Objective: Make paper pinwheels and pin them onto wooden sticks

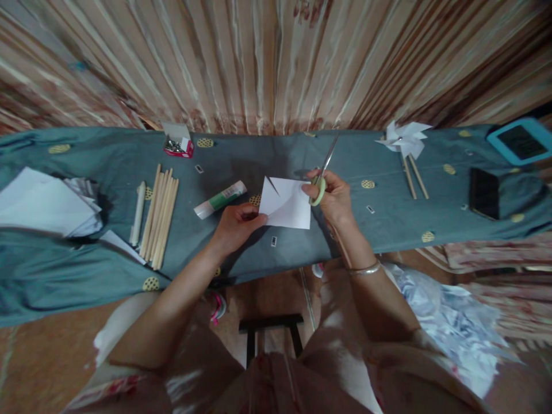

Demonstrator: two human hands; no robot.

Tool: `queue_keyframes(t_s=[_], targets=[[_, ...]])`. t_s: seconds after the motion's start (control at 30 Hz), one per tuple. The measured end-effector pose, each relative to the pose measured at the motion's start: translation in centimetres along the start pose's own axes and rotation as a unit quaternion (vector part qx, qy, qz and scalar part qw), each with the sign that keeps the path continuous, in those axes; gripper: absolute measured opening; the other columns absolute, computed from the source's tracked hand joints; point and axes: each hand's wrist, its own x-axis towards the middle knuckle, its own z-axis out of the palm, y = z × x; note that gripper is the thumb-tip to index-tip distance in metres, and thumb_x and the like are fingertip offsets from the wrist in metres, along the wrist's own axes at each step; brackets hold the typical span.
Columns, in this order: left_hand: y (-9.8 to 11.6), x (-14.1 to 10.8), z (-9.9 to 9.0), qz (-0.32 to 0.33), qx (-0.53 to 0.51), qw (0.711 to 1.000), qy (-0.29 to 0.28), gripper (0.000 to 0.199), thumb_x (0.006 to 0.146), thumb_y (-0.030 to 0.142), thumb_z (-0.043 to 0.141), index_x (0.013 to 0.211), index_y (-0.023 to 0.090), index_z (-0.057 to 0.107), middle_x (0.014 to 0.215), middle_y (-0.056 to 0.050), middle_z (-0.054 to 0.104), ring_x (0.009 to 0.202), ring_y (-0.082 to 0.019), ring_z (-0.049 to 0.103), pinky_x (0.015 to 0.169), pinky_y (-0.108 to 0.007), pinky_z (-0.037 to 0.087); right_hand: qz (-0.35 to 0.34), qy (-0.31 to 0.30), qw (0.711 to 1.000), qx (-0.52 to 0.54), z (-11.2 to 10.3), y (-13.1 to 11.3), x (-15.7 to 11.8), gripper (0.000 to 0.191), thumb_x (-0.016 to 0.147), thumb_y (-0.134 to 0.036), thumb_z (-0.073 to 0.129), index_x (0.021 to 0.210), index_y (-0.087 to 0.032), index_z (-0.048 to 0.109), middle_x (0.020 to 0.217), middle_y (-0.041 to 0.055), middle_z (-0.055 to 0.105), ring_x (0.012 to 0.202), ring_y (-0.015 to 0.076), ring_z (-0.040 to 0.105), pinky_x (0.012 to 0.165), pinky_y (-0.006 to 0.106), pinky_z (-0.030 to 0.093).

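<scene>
A white square of paper (288,207) is held over the cloth-covered table, with one slit running inward from its upper left corner. My left hand (237,227) pinches its lower left corner between thumb and fingers. My right hand (332,198) has its fingers around the pale green handles of a pair of scissors (330,158), whose blades point up and away from the paper. The right thumb lies at the paper's right edge. Left of the paper, a glue stick (221,199) with a green label rests on the cloth.
Wooden sticks (158,218), a white candle-like stick (138,214), a box of small metal pieces (178,142) and stacked paper (38,201) lie left. Rightward are paper pinwheels (404,140) on sticks, a dark phone (483,194) and a blue-framed tablet (521,141). Curtains (259,69) hang behind.
</scene>
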Motion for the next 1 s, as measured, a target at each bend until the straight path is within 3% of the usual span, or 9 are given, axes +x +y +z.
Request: queue_keyframes(t_s=[0.43,0.53,0.6,0.67,0.77,0.9,1.0], targets=[[0.5,0.2,-0.7,-0.035,-0.065,0.996,0.054,0.019,0.058,0.036,0.08,0.062,0.019,0.072,0.064,-0.002,0.068,0.065,-0.017,0.059,0.067,-0.029,0.047,-0.015,0.044,0.999,0.007,-1.3,0.7,1.0,0.034,0.06,-0.043,0.083,0.081,-0.026,0.063,0.062,-0.0065,0.048,0.054,0.0096,0.042,0.051,0.026,0.039],[0.6,-0.1,-0.1,-0.032,-0.116,0.99,0.069,0.023,0.062,0.039,0.08,0.07,0.019,0.075,0.071,-0.003,0.071,0.07,-0.017,0.061,0.07,-0.029,0.049,0.009,0.06,0.997,0.048,-1.1,1.0,1.1,0.036,0.057,-0.04,0.084,0.081,-0.024,0.063,0.063,-0.0067,0.051,0.055,0.0089,0.044,0.052,0.025,0.039],[0.6,-0.4,0.7,-0.036,-0.145,0.988,0.045,0.028,0.063,0.042,0.081,0.076,0.018,0.076,0.077,-0.004,0.073,0.073,-0.018,0.063,0.072,-0.03,0.05,0.032,0.068,0.994,0.084,-0.6,1.1,0.9,0.038,0.054,-0.038,0.087,0.08,-0.024,0.063,0.064,-0.0072,0.053,0.055,0.0082,0.045,0.052,0.025,0.039],[0.4,-0.6,1.6,-0.041,-0.149,0.988,0.024,0.031,0.061,0.044,0.083,0.074,0.018,0.074,0.076,-0.004,0.073,0.073,-0.018,0.063,0.074,-0.031,0.05,0.055,0.062,0.99,0.111,0.2,1.2,0.4,0.039,0.052,-0.036,0.088,0.08,-0.023,0.063,0.062,-0.0081,0.053,0.054,0.0074,0.046,0.052,0.024,0.039],[-0.2,-0.7,2.5,-0.049,-0.143,0.987,0.047,0.036,0.061,0.049,0.083,0.063,0.016,0.068,0.071,-0.005,0.07,0.071,-0.018,0.062,0.071,-0.031,0.05,0.083,0.034,0.99,0.113,1.5,1.2,-0.3,0.039,0.052,-0.036,0.087,0.08,-0.023,0.063,0.059,-0.0091,0.051,0.053,0.0075,0.046,0.052,0.023,0.039],[-0.9,-0.3,2.7,-0.066,-0.208,0.972,0.088,0.044,0.065,0.056,0.079,0.073,0.015,0.067,0.075,-0.006,0.069,0.072,-0.019,0.063,0.066,-0.031,0.05,0.098,0.013,0.989,0.108,2.3,1.2,-1.0,0.043,0.049,-0.039,0.088,0.08,-0.022,0.063,0.062,-0.0083,0.054,0.055,0.008,0.048,0.055,0.024,0.04],[-0.7,0.0,2.0,-0.072,-0.244,0.962,0.102,0.045,0.066,0.056,0.079,0.08,0.015,0.067,0.078,-0.006,0.069,0.075,-0.019,0.065,0.066,-0.03,0.052,0.084,-0.031,0.992,0.09,2.2,0.9,-1.5,0.044,0.054,-0.051,0.087,0.076,-0.022,0.063,0.063,-0.0064,0.057,0.056,0.0086,0.05,0.056,0.024,0.042]])
